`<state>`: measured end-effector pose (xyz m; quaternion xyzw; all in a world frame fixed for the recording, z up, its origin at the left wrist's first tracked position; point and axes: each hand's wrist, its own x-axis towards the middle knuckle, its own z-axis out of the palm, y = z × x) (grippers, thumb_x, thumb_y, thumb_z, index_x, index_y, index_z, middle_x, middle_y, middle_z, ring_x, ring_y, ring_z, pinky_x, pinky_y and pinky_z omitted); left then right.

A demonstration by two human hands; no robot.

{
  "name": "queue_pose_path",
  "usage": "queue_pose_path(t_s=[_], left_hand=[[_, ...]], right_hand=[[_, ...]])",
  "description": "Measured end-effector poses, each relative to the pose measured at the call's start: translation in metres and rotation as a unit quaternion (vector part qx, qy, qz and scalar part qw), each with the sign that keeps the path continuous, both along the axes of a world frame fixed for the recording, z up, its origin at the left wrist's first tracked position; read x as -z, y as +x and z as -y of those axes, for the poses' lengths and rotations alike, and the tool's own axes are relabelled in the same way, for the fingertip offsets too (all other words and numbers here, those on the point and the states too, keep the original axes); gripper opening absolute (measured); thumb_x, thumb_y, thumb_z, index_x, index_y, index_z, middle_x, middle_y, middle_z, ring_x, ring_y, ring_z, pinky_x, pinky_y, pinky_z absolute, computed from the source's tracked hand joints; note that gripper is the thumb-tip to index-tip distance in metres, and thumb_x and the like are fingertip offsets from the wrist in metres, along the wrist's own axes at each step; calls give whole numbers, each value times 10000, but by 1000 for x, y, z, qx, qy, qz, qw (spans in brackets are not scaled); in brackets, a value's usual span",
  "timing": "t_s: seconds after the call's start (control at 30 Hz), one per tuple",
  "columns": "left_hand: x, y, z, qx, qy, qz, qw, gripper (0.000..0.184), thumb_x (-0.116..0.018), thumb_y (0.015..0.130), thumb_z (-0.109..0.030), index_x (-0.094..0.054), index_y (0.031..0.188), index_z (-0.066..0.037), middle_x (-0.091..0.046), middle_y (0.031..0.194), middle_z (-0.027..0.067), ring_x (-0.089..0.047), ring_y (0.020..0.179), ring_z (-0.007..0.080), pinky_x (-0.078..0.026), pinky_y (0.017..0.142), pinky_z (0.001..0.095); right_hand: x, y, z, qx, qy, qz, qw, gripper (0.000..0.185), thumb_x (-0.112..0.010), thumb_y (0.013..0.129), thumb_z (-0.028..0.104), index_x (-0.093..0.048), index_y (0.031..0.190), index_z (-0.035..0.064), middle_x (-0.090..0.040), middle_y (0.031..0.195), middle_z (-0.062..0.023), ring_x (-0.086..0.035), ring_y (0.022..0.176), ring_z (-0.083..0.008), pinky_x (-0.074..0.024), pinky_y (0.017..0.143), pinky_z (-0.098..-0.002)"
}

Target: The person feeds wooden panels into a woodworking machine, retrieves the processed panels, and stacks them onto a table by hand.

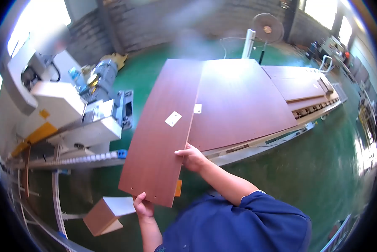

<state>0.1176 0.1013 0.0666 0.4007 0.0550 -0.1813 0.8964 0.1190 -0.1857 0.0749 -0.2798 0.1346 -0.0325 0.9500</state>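
A long reddish-brown wooden panel (152, 145) is held up at a tilt in front of me, with a white label (173, 119) on its face and small holes near its lower edge. My left hand (143, 206) grips that lower edge, thumb on the face and fingers behind. On the panel's right long edge my right hand (191, 157) is closed, thumb over the face, other fingers partly hidden. Behind it, a wide panel (243, 101) of the same colour lies on a long conveyor; a second white label (197, 108) shows beside the held panel's edge.
More brown panels (297, 84) lie farther along the roller conveyor (316, 108). A white machine (56, 101) with a roller rail (83, 159) stands at left. A cardboard-coloured box-like piece (101, 216) is low at left. A fan (267, 28) stands behind on the green floor (144, 69).
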Motion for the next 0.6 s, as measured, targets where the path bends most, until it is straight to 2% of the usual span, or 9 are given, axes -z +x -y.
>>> queue_pose_path(t_s=[0.2, 0.37, 0.53, 0.6], left_hand=[[-13, 65, 133, 141, -24, 4, 990, 684, -547, 739, -30, -438, 1414, -42, -543, 1349, 133, -527, 1247, 325, -429, 1073, 446], [-20, 92, 259, 228, -8, -21, 973, 706, -538, 717, 27, -419, 1411, -37, -539, 1334, 126, -522, 1245, 314, -434, 1072, 433], [-11, 103, 378, 284, 29, -27, 958, 676, -530, 730, 24, -445, 1397, -44, -556, 1336, 128, -533, 1244, 317, -447, 1056, 435], [-12, 106, 421, 317, 24, -19, 948, 654, -532, 736, 35, -463, 1378, -67, -571, 1308, 101, -560, 1202, 297, -461, 1038, 428]], right_hand=[[-8, -31, 114, 121, 25, -24, 992, 431, -582, 852, -39, -511, 1259, 83, -638, 1173, -99, -640, 1068, -256, -516, 936, -433], [8, -51, 215, 235, 44, -41, 970, 447, -582, 832, -61, -512, 1252, 77, -612, 1162, -92, -586, 1109, -259, -473, 996, -427], [15, -77, 313, 314, 55, -22, 948, 461, -572, 833, -74, -512, 1267, 70, -594, 1208, -88, -571, 1131, -262, -465, 1009, -411], [11, -88, 344, 345, 69, -15, 936, 472, -573, 832, -78, -510, 1276, 67, -591, 1217, -87, -568, 1135, -261, -466, 1008, -407]])
